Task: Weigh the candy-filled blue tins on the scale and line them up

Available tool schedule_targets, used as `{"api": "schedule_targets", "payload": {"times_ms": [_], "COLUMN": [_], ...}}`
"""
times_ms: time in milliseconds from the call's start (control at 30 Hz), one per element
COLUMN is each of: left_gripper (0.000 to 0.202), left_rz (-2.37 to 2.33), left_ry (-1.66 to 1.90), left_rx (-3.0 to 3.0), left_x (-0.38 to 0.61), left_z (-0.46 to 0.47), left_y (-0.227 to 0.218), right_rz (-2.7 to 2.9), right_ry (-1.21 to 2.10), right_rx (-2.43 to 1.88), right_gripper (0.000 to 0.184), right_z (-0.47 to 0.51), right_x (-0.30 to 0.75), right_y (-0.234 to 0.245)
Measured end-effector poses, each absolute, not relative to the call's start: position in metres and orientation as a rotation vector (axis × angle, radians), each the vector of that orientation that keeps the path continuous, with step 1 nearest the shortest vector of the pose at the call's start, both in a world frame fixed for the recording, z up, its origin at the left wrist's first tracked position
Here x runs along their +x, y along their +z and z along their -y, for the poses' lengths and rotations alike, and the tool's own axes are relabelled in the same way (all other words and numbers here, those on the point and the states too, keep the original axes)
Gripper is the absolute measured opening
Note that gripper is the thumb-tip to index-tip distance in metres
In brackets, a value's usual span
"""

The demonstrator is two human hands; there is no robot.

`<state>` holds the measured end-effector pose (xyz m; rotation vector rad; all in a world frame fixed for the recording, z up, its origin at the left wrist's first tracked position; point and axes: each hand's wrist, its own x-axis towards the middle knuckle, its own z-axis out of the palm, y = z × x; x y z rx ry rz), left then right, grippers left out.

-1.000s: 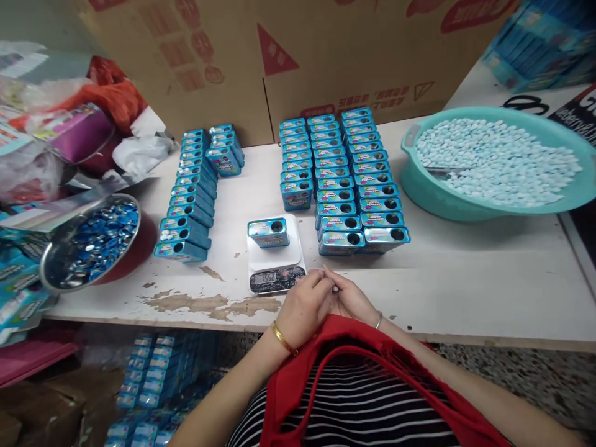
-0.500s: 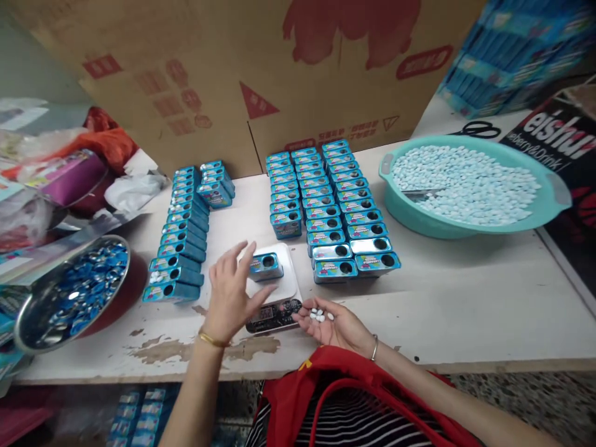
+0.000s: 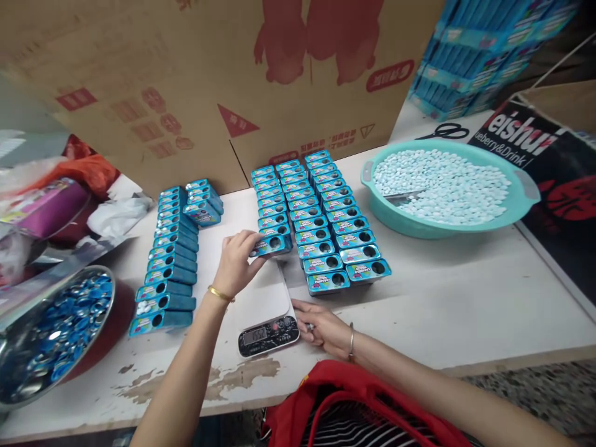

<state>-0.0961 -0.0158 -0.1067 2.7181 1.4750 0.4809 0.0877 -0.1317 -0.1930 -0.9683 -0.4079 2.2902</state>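
Observation:
My left hand (image 3: 236,264) pinches a small blue tin (image 3: 271,246) with a round hole in its top, held just above the far end of the white scale (image 3: 261,298). The tin is next to the front of the left column of a three-column block of like tins (image 3: 321,217). My right hand (image 3: 323,329) rests on the table against the scale's right side, palm down with fingers curled. A bit of pale candy shows under its fingers. The scale's display (image 3: 255,336) is lit, and its platform is bare.
A teal basin (image 3: 526,189) of pale blue candies with a metal scoop (image 3: 403,197) stands at the right. Two more rows of tins (image 3: 170,261) run at the left, beside a metal bowl of blue caps (image 3: 51,329). A cardboard box (image 3: 209,74) walls the back. Scissors (image 3: 446,131) lie behind the basin.
My left hand reached to the scale, took the tin off it and carried it toward the tin block. My right hand, palm up with candies, turned over and closed beside the scale.

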Motion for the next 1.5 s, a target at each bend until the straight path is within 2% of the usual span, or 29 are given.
{"api": "schedule_targets", "payload": {"times_ms": [133,533,1067,1200,1300,1500], "left_gripper": [0.033,0.039,0.040,0.051,0.044,0.036], "left_rz": [-1.387,-1.239,-1.322,-1.438,-1.539,-1.422], "left_ry": [0.425,0.404,0.611,0.704,0.811,0.731], "left_rx": [2.762,2.781,2.859,2.848,2.842,2.858], "left_x": [-0.099,-0.100,-0.104,-0.107,-0.110,-0.099], "left_z": [0.007,-0.010,-0.010,0.005,0.024,0.031], "left_y": [-0.117,-0.132,-0.164,-0.161,-0.158,-0.158], "right_rz": [0.497,0.477,0.456,0.464,0.464,0.452], "right_ry": [2.392,2.503,2.482,2.467,2.478,2.460], "right_rx": [-0.916,-0.964,-0.918,-0.890,-0.895,-0.926], "right_gripper": [0.060,0.059,0.050,0.046,0.045,0.044], "right_z": [0.124,0.118,0.112,0.109,0.109,0.110], "right_x": [0.077,0.055,0.048,0.047,0.047,0.047], "right_y": [-0.192,-0.189,-0.193,-0.195,-0.196,-0.197]}}
